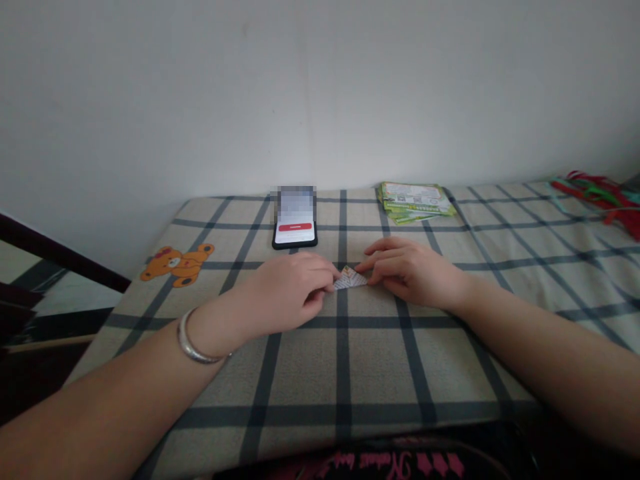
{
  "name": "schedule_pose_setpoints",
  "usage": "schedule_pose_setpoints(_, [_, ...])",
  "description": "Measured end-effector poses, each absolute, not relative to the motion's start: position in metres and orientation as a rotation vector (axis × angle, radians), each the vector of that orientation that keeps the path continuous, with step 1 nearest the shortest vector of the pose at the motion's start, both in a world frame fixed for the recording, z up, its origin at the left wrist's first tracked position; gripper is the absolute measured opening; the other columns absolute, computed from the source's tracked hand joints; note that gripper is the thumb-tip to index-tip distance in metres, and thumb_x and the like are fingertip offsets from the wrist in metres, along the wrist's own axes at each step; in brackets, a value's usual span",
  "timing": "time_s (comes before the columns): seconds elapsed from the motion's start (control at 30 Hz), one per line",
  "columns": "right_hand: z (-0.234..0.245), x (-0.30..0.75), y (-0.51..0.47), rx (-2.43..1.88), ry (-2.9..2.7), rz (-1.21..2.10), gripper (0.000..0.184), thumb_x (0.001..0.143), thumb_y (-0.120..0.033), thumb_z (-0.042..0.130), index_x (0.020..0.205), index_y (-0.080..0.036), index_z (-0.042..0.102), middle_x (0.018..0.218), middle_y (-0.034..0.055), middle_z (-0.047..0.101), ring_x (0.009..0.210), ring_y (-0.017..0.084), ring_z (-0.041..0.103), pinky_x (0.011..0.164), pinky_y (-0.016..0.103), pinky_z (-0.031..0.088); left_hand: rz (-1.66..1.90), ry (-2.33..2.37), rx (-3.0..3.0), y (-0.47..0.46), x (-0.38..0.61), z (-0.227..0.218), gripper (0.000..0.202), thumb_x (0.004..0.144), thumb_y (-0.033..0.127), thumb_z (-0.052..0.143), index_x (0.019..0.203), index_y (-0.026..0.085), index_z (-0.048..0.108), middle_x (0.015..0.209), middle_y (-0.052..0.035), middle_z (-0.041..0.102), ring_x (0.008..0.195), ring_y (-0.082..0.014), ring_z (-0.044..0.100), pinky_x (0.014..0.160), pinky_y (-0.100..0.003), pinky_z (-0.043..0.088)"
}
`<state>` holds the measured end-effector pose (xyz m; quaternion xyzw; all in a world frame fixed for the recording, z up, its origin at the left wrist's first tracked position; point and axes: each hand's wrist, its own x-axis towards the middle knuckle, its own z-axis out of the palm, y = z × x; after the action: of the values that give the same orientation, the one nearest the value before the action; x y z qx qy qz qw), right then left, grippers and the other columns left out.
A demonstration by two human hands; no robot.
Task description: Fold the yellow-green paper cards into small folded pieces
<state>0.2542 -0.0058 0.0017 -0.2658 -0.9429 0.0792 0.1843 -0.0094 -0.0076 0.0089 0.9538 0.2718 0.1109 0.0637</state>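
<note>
A small folded paper triangle (pixel 350 278), printed with dark text, lies on the checked tablecloth between my hands, its peak pointing away from me. My left hand (pixel 285 290) has its fingers closed together at the triangle's left corner. At the right corner, my right hand (pixel 407 270) presses its bent fingertips on the paper. Both outer corners are partly covered by my fingers. A silver bangle (pixel 190 343) circles my left wrist.
Against the wall stands a phone (pixel 296 223) with a lit screen. Several green printed leaflets (pixel 415 200) are stacked at the back right. A teddy bear cutout (pixel 177 265) lies far left. Red and green strips (pixel 605 200) sit at the far right. The checked cloth (pixel 300 373) covers the table.
</note>
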Motion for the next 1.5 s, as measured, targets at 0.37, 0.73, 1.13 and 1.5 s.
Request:
schedule_pose_setpoints(0.37, [-0.003,0.236,-0.019,-0.956,-2.630,-0.104,0.027,0.090,-0.028,0.054,0.112,-0.020,0.068,0.097,0.0045,0.072,0.088,0.020,0.064,0.075,0.032,0.048,0.318,0.971,2.935,-0.018,-0.001,0.004,0.014,0.092,0.020,0.052,0.096,0.017,0.065,0.099,-0.0066,0.068,0.093,-0.0218,0.064,0.083,-0.038,0.052])
schedule_pose_setpoints(0.73, [0.001,0.229,-0.028,-1.127,-2.658,-0.161,0.021,0.085,-0.020,0.058,0.101,-0.018,0.072,0.090,0.0036,0.072,0.086,0.021,0.065,0.070,0.031,0.046,0.431,1.056,2.884,-0.018,0.004,0.000,0.014,0.088,0.017,0.054,0.099,0.017,0.064,0.099,-0.0053,0.068,0.094,-0.0220,0.063,0.084,-0.038,0.051])
schedule_pose_setpoints(1.13, [0.000,0.228,-0.028,-1.157,-2.616,-0.081,0.022,0.087,-0.023,0.056,0.103,-0.021,0.071,0.094,0.0019,0.072,0.089,0.020,0.064,0.072,0.031,0.045,0.592,1.149,2.769,-0.018,0.006,-0.005,0.013,0.080,0.011,0.059,0.091,0.018,0.063,0.090,-0.0026,0.069,0.085,-0.0203,0.064,0.078,-0.034,0.050])
schedule_pose_setpoints(1.5, [0.000,0.214,-0.032,-1.175,-2.600,-0.385,0.020,0.088,-0.025,0.050,0.079,-0.018,0.066,0.077,0.0033,0.069,0.074,0.019,0.061,0.060,0.033,0.033,0.629,1.197,2.723,-0.017,0.008,-0.004,0.010,0.081,0.010,0.058,0.089,0.016,0.060,0.084,-0.0028,0.066,0.078,-0.0194,0.063,0.070,-0.032,0.046])
